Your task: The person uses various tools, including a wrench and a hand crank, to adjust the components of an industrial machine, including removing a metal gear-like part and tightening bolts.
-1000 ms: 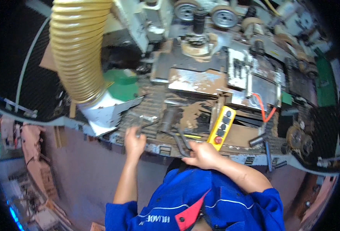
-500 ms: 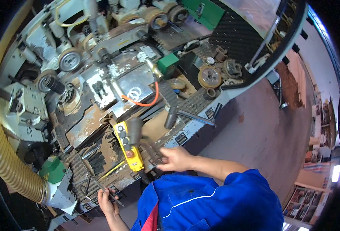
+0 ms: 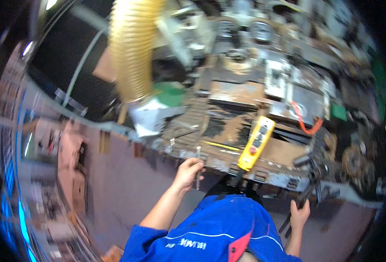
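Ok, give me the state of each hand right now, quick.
Left hand: closed around a thin metal rod, held upright.
Right hand: gripping a dark lever handle at the machine's edge.

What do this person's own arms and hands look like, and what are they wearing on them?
Both hands, the left hand and the right hand, are bare: no gloves, and no watch or rings that I can make out. The forearms are uncovered. Short bright blue sleeves of a work shirt, with thin white piping and a red panel at the chest.
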The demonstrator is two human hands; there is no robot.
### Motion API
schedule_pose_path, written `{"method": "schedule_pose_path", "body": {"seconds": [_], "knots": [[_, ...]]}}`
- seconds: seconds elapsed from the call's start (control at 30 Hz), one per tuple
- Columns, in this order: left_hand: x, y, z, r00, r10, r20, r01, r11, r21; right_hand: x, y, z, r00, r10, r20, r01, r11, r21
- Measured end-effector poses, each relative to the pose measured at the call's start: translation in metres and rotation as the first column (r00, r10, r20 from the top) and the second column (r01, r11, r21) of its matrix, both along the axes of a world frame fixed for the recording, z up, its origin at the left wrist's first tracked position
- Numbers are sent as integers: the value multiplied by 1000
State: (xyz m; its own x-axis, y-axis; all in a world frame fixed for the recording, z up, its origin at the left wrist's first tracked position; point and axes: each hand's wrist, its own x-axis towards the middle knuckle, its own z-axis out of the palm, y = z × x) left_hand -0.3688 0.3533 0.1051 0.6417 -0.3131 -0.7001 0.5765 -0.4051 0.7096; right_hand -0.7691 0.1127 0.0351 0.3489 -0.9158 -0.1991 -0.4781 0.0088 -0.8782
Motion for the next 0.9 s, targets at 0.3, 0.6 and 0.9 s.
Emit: {"method": "schedule_pose_path", "body": {"seconds": [0.3,0.6,0.9], "knots": [[44,151,-26,870,444,213,-434,896,-95,56,37,13,933,355,55,-358,933,46],[284,281,-66,781,360,510,-462,883,84,176,133,37,900,434,24,-435,900,14],[469,325,-137,660,-451,601,-299,577,760,280,237,73,836,443,-324,-445,893,72]]}}
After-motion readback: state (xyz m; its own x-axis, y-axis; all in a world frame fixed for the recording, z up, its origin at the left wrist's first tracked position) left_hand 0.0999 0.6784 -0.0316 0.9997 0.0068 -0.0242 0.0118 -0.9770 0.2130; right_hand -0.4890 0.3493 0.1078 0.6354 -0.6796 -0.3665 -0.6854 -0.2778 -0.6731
